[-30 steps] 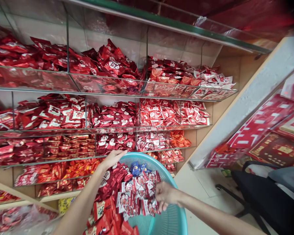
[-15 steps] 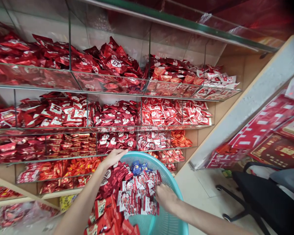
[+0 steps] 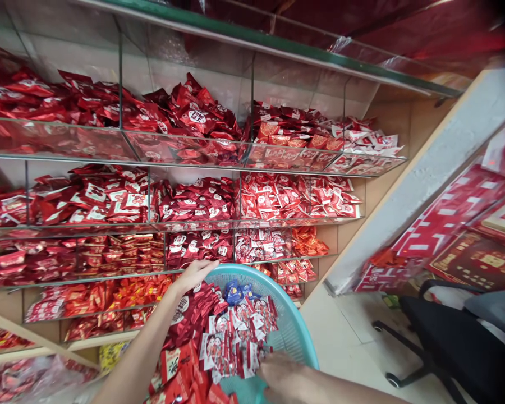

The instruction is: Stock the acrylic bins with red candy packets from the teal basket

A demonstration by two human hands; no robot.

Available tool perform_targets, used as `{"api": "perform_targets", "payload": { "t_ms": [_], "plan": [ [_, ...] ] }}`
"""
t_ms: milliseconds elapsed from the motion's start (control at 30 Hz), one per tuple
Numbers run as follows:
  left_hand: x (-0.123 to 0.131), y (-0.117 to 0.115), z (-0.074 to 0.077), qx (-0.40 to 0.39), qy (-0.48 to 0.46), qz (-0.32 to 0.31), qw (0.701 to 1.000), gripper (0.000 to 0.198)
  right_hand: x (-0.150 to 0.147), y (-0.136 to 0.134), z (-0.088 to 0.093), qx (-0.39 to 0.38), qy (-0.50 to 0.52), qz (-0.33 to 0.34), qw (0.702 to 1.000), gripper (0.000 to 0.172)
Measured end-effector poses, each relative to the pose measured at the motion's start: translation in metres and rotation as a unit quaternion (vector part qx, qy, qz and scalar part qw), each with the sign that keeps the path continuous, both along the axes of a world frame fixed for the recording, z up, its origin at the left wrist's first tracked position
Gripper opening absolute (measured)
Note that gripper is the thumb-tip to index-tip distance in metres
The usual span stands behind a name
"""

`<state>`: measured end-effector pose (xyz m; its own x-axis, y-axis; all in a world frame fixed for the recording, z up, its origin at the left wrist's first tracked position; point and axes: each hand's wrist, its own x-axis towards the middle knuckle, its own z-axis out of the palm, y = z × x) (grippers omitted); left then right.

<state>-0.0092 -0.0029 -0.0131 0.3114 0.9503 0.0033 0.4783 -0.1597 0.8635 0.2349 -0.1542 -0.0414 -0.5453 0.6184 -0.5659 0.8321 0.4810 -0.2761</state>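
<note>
A turquoise plastic basket (image 3: 292, 320) stands low in the middle, filled with small wrapped packets. My left hand (image 3: 197, 275) grips its far rim, fingers over the edge. Inside the basket, my right hand (image 3: 283, 370) is low at the right, against the white-and-red packets (image 3: 235, 331); motion blur hides its fingers, and I cannot make out whether it holds any. Dark red packets (image 3: 189, 314) lie on the left, partly behind my left forearm. Brighter red packets (image 3: 180, 367) are nearer to me, and a few blue packets (image 3: 235, 292) sit at the far side.
Shelves with glass fronts (image 3: 185, 148) hold heaps of red packets (image 3: 197, 112) in divided compartments, close behind the basket. A wooden side panel (image 3: 404, 168) ends them at the right. Beyond are a black office chair (image 3: 441, 331) on castors, tiled floor (image 3: 349, 331) and red boxes (image 3: 480, 258).
My right hand has moved down and nearer to me inside the basket. My left hand stays on the rim. The view has tilted slightly, so the shelves appear a little lower.
</note>
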Motion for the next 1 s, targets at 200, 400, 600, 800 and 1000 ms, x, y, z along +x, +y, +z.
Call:
{"api": "perform_targets", "payload": {
  "t_ms": [200, 400, 600, 800, 1000],
  "plan": [
    [0.000, 0.001, 0.000, -0.010, -0.008, -0.001, 1.000, 0.047, 0.002, 0.007, 0.015, -0.027, -0.007, 0.036, 0.999, 0.020],
    [0.000, 0.000, -0.002, -0.009, -0.012, 0.007, 1.000, 0.048, 0.017, 0.064, 0.053, -0.134, 0.169, -0.102, 0.971, 0.027],
    [-0.001, 0.000, -0.003, 0.006, -0.011, 0.003, 1.000, 0.046, 0.043, 0.144, 0.057, 0.237, 0.150, -0.298, 0.913, 0.029],
    [0.002, -0.002, 0.001, 0.016, -0.012, 0.010, 1.000, 0.048, 0.053, 0.189, 0.038, 0.341, 0.036, -0.399, 0.850, 0.037],
    [0.003, -0.005, 0.006, 0.009, -0.015, 0.009, 1.000, 0.046, 0.039, 0.211, 0.022, 0.340, -0.030, -0.422, 0.840, 0.055]
  ]
}}
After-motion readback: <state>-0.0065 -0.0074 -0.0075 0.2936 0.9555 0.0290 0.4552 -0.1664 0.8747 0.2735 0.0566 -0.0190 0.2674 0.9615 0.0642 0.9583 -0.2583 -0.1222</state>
